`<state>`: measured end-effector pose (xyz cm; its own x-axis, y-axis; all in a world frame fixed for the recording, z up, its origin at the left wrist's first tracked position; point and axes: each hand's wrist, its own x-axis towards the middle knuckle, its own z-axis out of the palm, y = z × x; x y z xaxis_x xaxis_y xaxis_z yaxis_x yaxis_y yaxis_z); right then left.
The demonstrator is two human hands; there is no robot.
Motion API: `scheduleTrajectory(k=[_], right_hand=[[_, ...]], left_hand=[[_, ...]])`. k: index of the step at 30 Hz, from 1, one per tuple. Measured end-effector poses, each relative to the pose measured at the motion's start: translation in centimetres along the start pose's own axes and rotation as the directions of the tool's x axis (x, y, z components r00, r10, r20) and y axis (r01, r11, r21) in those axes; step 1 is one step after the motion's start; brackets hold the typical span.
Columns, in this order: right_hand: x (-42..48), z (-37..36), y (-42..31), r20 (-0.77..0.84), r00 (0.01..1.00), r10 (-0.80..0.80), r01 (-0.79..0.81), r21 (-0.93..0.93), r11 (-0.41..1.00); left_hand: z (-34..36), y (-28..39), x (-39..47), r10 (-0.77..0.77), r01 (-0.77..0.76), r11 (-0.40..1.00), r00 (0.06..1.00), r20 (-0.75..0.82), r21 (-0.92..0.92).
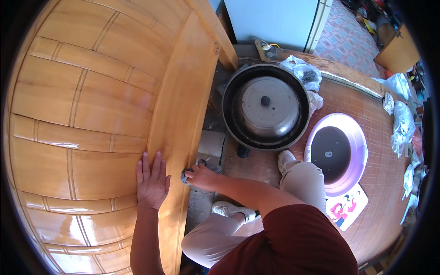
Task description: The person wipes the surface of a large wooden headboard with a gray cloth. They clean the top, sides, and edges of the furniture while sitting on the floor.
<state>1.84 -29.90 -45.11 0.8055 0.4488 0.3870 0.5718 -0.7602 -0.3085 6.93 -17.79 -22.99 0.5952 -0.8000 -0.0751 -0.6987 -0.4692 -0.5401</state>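
Note:
My left hand (151, 185) lies flat, fingers apart, on the varnished wooden slatted panel (110, 99) of a piece of furniture, where the slats meet its side rail (180, 99). My right hand (204, 177) grips a grey cloth (186, 176) against the outer edge of that rail. Part of the cloth bunches out beyond my fingers. To my right a pinkish-purple plastic basin (357, 158) holds murky dark water (330, 147) with a few suds on it.
Ahead stands a large dark pan (228, 113) with a knobbed metal lid (271, 117). Plastic bags (307, 74) lie behind it. A white board with cartoon figures (350, 206) is by the basin. A pale blue cabinet-like panel (271, 20) rises beyond. More bags (402, 123) line the right side.

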Motion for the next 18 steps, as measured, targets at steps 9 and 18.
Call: scheduleTrajectory(k=[9,18], right_hand=[[1.4,-2.3,7.4,-0.018,0.977,0.214,-0.215,-0.020,0.977],[3.0,-4.5,11.4,-0.033,0.925,0.377,-0.379,-0.090,0.921]], left_hand=[[-0.2,0.1,0.2,0.008,-0.009,1.000,1.000,-0.023,-0.014],[-0.5,0.1,0.3,0.010,-0.011,1.000,0.999,-0.043,-0.015]])
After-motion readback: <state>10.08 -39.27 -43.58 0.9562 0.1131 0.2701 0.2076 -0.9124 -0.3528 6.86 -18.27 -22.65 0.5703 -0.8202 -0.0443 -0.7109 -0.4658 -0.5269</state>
